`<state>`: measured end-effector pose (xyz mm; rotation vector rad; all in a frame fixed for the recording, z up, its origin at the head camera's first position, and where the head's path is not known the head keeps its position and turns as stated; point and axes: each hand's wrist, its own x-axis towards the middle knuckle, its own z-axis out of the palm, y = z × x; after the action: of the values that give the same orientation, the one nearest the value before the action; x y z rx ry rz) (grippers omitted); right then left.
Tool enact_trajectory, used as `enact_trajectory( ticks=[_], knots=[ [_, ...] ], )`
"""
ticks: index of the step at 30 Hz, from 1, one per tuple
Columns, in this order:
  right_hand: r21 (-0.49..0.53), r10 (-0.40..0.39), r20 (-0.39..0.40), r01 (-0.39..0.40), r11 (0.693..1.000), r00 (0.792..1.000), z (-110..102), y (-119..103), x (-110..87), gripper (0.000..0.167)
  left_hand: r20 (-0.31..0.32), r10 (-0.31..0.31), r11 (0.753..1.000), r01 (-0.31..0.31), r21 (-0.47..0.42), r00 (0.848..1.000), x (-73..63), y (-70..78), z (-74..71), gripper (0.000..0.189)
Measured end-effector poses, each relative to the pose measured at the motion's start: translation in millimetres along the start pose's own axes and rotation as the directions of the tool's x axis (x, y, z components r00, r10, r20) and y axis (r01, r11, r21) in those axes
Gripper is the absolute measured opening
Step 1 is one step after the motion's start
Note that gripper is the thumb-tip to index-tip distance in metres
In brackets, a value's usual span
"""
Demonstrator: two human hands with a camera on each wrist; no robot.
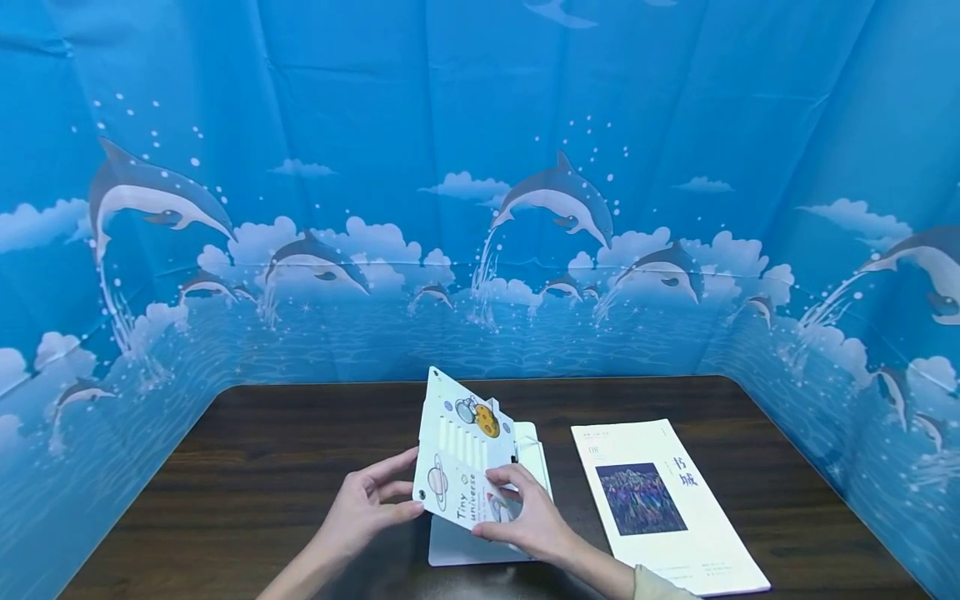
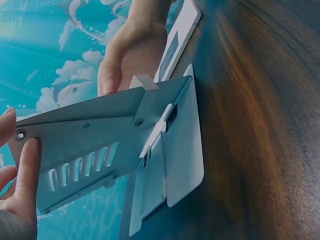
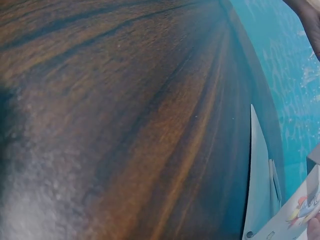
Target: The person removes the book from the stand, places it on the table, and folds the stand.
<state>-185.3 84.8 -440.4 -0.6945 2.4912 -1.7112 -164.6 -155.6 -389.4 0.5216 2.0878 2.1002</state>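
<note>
A white folding book stand (image 1: 463,429) printed with planets, an astronaut and "Tiny universe" is raised at a slant above its flat base plate (image 1: 459,546). The left hand (image 1: 360,508) pinches the panel's left edge near a corner, one finger lying against its back in the left wrist view. At the panel's lower right, the right hand (image 1: 536,521) grips the edge with thumb and fingers. From behind, the left wrist view shows the slotted panel (image 2: 85,155) hinged to the base (image 2: 187,145) by a support. Only part of the stand (image 3: 257,170) enters the right wrist view.
Right of the stand lies a white book (image 1: 708,533) with a dark picture on its cover. Everything rests on a dark wooden table (image 1: 285,442). A blue curtain with dolphins (image 1: 420,125) surrounds the table's back and sides.
</note>
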Motion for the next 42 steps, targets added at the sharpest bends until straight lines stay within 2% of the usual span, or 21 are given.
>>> enact_trajectory(
  ticks=[7,12,16,22,26,33,42],
  knots=[
    [-0.021,0.035,0.016,-0.034,0.999,0.999,2,8,-0.2,0.061,-0.008,-0.081,0.997,0.081,-0.004,0.997,-5.6,-4.7,-10.9,0.072],
    [-0.007,0.015,0.027,-0.014,1.000,1.000,3,13,-0.6,0.062,-0.013,-0.123,0.992,0.123,0.011,0.992,-9.9,-9.6,-18.0,0.073],
    [0.000,-0.015,0.042,0.015,1.000,0.999,3,14,-1.6,0.063,-0.038,-0.172,0.985,0.173,0.021,0.984,-12.8,-14.3,-22.9,0.074],
    [-0.052,-0.015,0.084,0.019,0.998,0.996,2,15,-2.7,0.065,-0.090,-0.241,0.967,0.246,0.060,0.966,-15.8,-23.3,-31.1,0.073],
    [-0.076,-0.030,0.096,0.037,0.996,0.995,1,18,-3.2,0.067,-0.080,-0.243,0.965,0.249,0.078,0.967,-17.3,-32.7,-36.8,0.072],
    [-0.176,-0.088,0.093,0.103,0.979,0.992,2,21,-3.0,0.067,-0.061,-0.255,0.961,0.260,0.098,0.965,-18.6,-47.3,-42.7,0.071],
    [-0.234,-0.071,0.107,0.095,0.968,0.992,5,21,-3.3,0.065,-0.042,-0.244,0.965,0.247,0.088,0.969,-21.4,-59.2,-44.0,0.070]
  ],
)
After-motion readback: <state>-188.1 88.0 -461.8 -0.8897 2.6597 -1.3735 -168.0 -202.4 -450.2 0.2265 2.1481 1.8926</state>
